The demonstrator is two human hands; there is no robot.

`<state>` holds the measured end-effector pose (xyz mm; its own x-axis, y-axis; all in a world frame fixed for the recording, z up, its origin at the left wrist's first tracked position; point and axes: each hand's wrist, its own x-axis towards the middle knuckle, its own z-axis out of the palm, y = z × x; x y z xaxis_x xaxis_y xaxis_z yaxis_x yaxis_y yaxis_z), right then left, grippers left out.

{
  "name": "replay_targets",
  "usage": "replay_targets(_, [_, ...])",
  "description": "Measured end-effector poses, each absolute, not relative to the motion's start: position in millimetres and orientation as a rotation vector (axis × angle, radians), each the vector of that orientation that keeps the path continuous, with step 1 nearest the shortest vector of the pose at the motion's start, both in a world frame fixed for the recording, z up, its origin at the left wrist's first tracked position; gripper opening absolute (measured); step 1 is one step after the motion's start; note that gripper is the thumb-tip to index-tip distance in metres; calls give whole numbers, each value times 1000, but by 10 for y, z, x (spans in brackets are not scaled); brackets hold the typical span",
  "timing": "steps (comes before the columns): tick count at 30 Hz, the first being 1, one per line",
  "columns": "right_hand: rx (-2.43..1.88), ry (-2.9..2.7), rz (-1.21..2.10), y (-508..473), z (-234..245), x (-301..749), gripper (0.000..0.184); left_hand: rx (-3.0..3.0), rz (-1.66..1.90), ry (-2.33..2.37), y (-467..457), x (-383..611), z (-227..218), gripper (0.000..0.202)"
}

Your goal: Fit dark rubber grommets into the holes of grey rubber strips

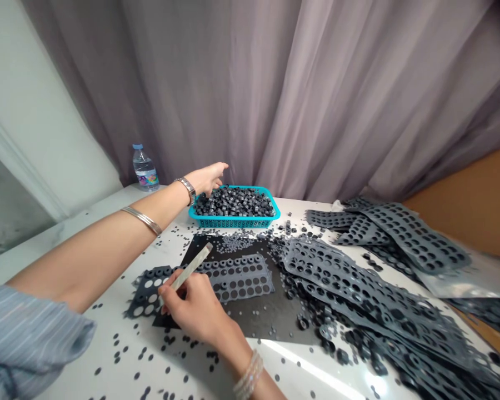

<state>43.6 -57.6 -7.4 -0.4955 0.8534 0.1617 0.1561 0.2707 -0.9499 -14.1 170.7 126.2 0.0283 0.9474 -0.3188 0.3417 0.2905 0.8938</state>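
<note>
My left hand (209, 178) reaches over the near left part of a turquoise basket (235, 223) heaped with small black rubber pieces (237, 201). Its index finger points outward and the other fingers hang loosely, with nothing visible in them. My right hand (198, 308) grips a pale, flat stick (194, 265) that slants up past the thumb. Beneath that hand lies a dark rubber sheet (245, 278) with rows of round holes and several ring-shaped pieces along its far edge. The stick's lower end is hidden by my fingers. A black mat (270, 322) is under part of the sheet.
Perforated rubber sheets (370, 294) are piled on the right, with more sheets (412, 233) behind them on clear plastic. Loose black pieces and small discs (144, 353) litter the white table (108, 266). A water bottle (145, 169) stands at back left, before a grey curtain (258, 94).
</note>
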Motion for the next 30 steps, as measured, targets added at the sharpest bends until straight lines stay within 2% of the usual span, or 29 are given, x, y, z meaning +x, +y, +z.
replay_targets(8, [-886,-1860,1196,-564,-39,463,23,1357,851,1477,1627,-165,1289,47])
replay_targets(11, [-877,-1803,1154,-480,67,570,24,1421,863,1397,1344,-299,1257,34])
replay_targets(14, [-985,-1587,1033,-319,205,811,26,1633,716,1370,860,-659,1096,24])
replay_targets(17, [-1100,-1342,830,-146,304,1161,30,1913,648,1498,284,-1142,764,23])
replay_targets(23, [-1141,-1198,717,-78,284,1748,27,2037,657,1552,-500,-1673,16,52])
replay_targets(30, [-1300,-1304,745,-154,13,1923,33,2136,562,1808,-623,-1886,-227,55])
